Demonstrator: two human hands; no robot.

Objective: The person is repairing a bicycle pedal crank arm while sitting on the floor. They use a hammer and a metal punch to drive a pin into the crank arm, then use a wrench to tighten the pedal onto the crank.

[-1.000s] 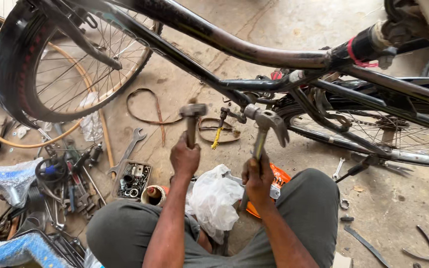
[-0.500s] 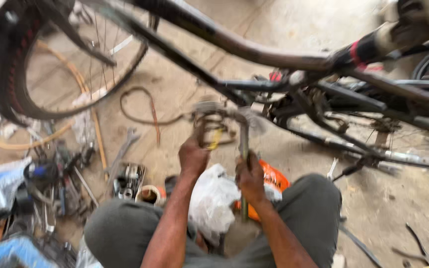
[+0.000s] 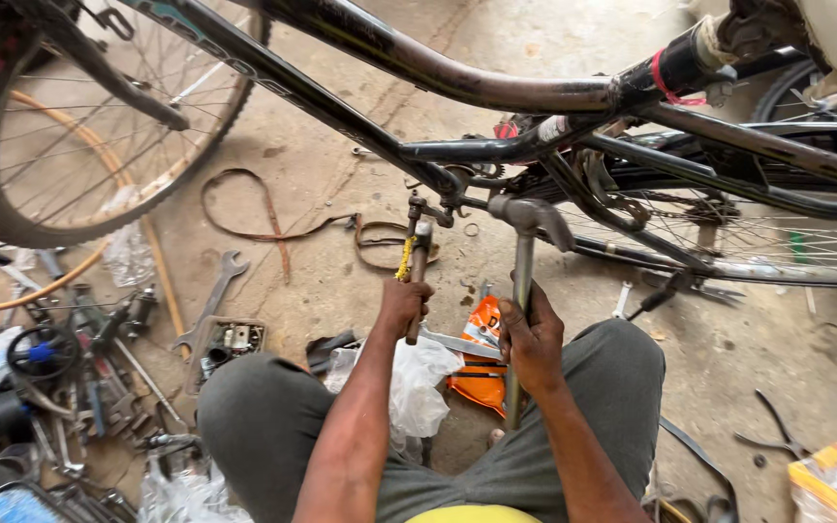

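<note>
In the head view the person squats on the concrete floor [image 3: 360, 58] under a black bicycle frame [image 3: 496, 92], knees spread, and both hands are closed on hammer handles. The left hand [image 3: 404, 302] grips the smaller hammer [image 3: 418, 266] by its brown handle, with its head raised to the crank area [image 3: 443, 189] where the frame tubes meet; a bit of yellow tape marks the handle. The right hand [image 3: 532, 339] is wrapped around the long metal shaft of the larger hammer [image 3: 525, 228], whose head sits just beside the same joint, right of the smaller one. Half a second ago both tools were blurred in mid-swing; a second ago they were held lower and further from the frame. Now they stand sharp and upright against the bracket, which suggests the strike has landed or the tools are braced there. Between the knees lie a white plastic bag [image 3: 418, 387] and an orange packet [image 3: 481, 363]. To the left, a wrench [image 3: 213, 295], loose tools and the front wheel [image 3: 89, 126].
</note>
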